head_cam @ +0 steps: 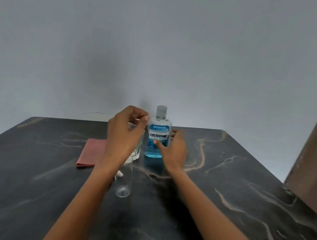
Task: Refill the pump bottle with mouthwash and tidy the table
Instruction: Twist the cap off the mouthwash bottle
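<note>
The left hand (125, 133) is raised above the clear pump bottle (124, 178), fingers curled, thumb and forefinger pinched (on what, I cannot tell). The right hand (171, 150) spreads open around the capped mouthwash bottle (158, 138), thumb touching its label, on the dark table (225, 191).

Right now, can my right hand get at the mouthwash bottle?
Probably yes: the right hand is open right beside the mouthwash bottle, thumb at its label, and nothing stands between them.
</note>
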Demonstrator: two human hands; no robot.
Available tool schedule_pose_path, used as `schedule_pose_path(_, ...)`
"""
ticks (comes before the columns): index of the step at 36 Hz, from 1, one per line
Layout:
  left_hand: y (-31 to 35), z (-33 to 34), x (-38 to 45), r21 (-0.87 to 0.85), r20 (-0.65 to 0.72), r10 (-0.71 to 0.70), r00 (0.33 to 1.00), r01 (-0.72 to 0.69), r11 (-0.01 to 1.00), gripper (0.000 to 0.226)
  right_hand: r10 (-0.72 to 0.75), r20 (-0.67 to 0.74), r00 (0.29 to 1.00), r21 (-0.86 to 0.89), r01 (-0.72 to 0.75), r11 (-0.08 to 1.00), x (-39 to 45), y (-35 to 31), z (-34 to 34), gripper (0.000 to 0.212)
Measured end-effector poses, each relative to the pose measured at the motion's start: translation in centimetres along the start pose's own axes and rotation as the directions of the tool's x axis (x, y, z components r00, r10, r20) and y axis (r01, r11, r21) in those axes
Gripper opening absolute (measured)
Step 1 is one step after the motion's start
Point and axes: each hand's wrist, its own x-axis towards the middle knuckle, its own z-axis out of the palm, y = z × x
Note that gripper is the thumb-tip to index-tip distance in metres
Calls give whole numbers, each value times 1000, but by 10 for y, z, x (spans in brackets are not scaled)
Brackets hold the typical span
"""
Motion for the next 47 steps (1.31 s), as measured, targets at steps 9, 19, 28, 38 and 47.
schedule_pose_path(9, -6, -4, -5, 28, 67, 10, 998, -12, 1000, 9, -10, -2, 1000, 84, 10, 996, 4, 5, 7, 43)
schedule_pose_path(19, -6, 2, -10, 75, 108, 29, 994, -37, 997, 11, -99, 230, 968, 159, 63, 985, -24, 5, -64, 35)
schedule_pose_path(28, 6, 6, -17, 80, 257, 157, 954, -183, 980, 42, -124, 475, 871, 324, -43, 945, -48, 7, -115, 42)
schedule_pose_path(38, 7, 14, -19, 100, 324, 187, 928, -230, 968, 35, -210, 355, 911, 441, 35, 897, -56, -4, -113, 61)
schedule_pose_path(47, 9, 18, -17, 66, 259, 157, 953, -179, 982, 22, -214, 411, 886, 511, -30, 859, -53, -6, -115, 62)
